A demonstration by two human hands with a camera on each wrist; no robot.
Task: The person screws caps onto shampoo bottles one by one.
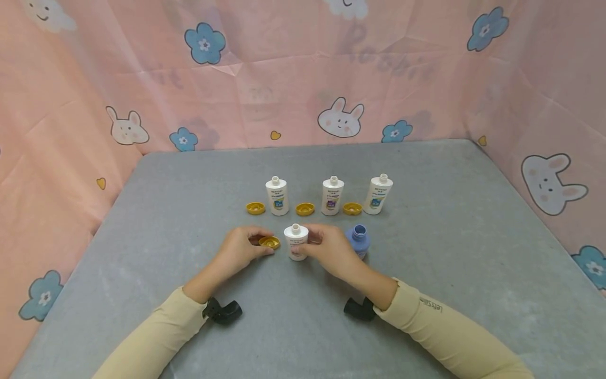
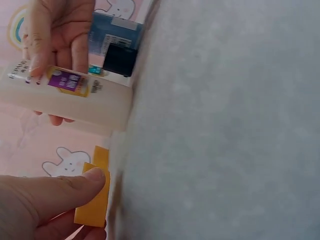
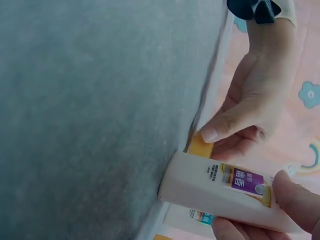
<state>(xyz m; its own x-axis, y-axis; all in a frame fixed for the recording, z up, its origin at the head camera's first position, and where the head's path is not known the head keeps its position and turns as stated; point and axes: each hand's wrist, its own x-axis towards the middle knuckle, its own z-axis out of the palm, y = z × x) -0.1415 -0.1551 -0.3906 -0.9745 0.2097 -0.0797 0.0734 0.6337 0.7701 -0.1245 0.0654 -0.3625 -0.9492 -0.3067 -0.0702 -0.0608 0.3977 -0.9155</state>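
Observation:
My left hand (image 1: pixel 239 250) pinches a yellow cap (image 1: pixel 269 242) between thumb and fingers, low over the grey table. In the left wrist view the thumb presses on the side of this cap (image 2: pixel 92 202). My right hand (image 1: pixel 335 253) grips a white bottle (image 1: pixel 295 235) with an uncovered neck, standing upright just right of the cap. A purple and yellow label shows on the bottle (image 3: pixel 235 192) in the right wrist view. Close behind the right hand is a blue bottle (image 1: pixel 361 242), also open at the neck and partly hidden by that hand.
Farther back stand three white uncapped bottles: a left one (image 1: pixel 277 197), a middle one (image 1: pixel 333 196) and a right one (image 1: pixel 377 195). Beside them lie three yellow caps (image 1: pixel 255 208). A pink patterned cloth (image 1: pixel 284 63) hangs behind the table (image 1: pixel 189 189).

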